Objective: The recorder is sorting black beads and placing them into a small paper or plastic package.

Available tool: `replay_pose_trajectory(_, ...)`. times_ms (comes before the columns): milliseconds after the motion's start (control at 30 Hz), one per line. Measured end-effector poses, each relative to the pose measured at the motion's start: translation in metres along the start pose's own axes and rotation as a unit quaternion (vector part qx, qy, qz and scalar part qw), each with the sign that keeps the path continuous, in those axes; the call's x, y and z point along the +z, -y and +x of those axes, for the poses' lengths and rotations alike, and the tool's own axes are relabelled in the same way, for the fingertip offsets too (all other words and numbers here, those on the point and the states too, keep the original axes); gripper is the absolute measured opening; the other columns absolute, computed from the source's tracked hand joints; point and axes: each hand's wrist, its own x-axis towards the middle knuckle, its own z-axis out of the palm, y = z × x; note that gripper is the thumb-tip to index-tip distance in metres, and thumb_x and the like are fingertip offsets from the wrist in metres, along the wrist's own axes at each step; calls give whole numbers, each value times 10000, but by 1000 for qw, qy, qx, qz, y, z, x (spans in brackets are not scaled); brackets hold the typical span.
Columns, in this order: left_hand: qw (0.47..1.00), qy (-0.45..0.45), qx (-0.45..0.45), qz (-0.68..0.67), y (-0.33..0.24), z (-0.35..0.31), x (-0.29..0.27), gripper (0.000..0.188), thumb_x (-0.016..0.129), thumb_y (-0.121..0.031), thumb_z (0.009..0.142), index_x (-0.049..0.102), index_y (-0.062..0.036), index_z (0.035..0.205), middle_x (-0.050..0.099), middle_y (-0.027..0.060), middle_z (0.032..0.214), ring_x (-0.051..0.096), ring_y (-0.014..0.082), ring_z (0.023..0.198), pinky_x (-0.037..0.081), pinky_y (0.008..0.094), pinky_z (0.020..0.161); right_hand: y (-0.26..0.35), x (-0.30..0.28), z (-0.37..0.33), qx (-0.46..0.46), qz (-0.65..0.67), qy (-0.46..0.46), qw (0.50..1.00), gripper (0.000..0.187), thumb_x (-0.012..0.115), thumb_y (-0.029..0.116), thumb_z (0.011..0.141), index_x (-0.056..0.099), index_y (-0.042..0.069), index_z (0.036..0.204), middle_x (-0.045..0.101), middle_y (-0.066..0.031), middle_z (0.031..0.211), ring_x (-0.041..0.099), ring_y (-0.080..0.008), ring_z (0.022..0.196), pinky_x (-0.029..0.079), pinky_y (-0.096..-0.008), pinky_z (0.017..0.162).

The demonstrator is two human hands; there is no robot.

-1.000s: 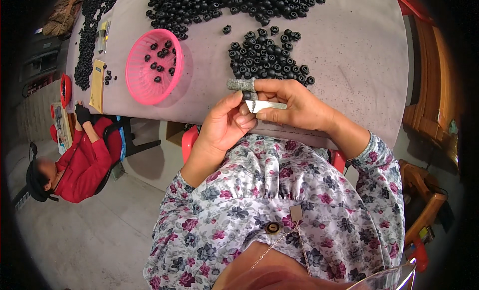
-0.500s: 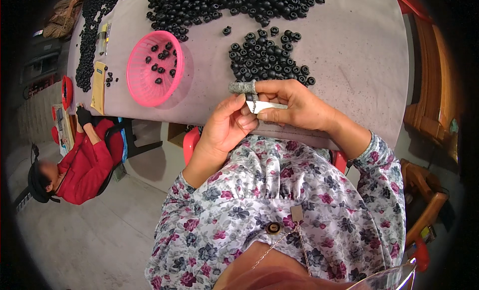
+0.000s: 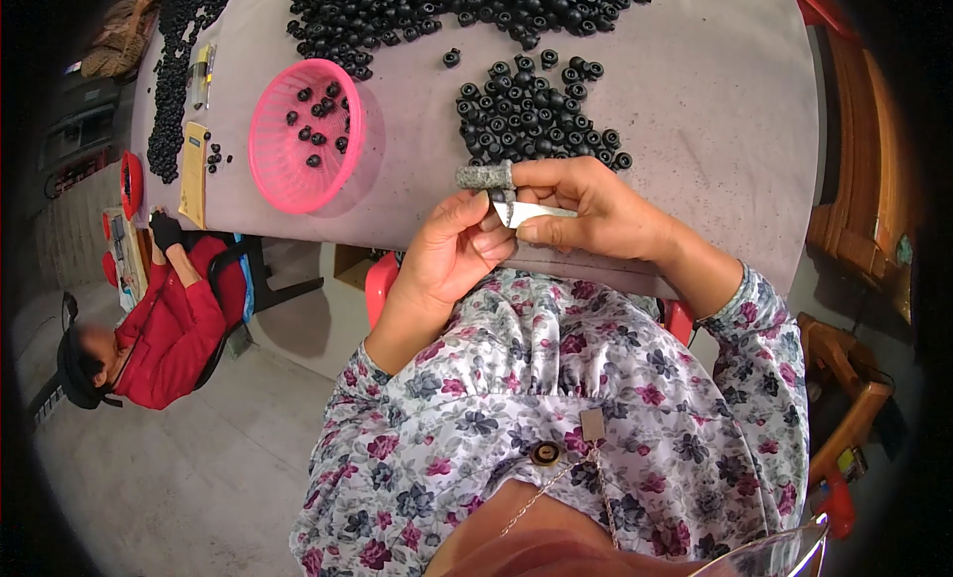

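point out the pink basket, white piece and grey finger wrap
pink basket (image 3: 288,176): head view, bare inner wall, toward the near side
white piece (image 3: 538,213): head view, flat middle, above the thumb
grey finger wrap (image 3: 483,177): head view, middle of its visible side

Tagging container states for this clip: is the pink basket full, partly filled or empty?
Partly filled, and only sparsely: black pieces lie scattered inside the pink basket, with its bare bottom showing between them.

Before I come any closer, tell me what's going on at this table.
The person's left hand pinches a small black piece, and the right hand, wearing a grey finger wrap, holds a white blade-like tool up to it. Loose black pieces lie heaped on the table just beyond; a pink basket to the left holds several more.
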Motion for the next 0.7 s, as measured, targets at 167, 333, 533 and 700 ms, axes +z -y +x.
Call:
replay_pose_trajectory(167,1000,-7,1,-3,1,-1,1,173,604,-183,935,560,-46,840,488,-2,741,454,86,622,390,248,575,2,1,-2,24,18,-2,1000,299,645,32,884,545,-33,1157,627,-18,890,517,-50,833,453,-234,770)
replay_pose_trajectory(333,1000,-11,4,-7,1,0,2,173,600,-182,936,557,-50,834,484,-4,737,454,86,622,389,249,573,-8,0,0,-29,-11,8,999,292,628,16,890,540,-38,1162,623,-18,881,507,-46,821,451,-234,760)
replay_pose_trajectory(533,1000,3,0,8,1,0,0,174,597,-192,939,560,-60,832,483,-10,741,452,78,616,382,243,567,-8,0,-1,-7,28,-4,1000,279,632,28,895,541,-39,1150,624,-10,893,504,-41,819,448,-224,732)
replay_pose_trajectory(700,1000,0,6,21,2,-2,1,181,600,-199,938,564,-63,824,490,-13,749,456,73,613,380,241,564,3,0,-1,16,14,11,1000,231,629,56,909,541,-33,1103,605,10,863,498,-33,749,432,-200,630)
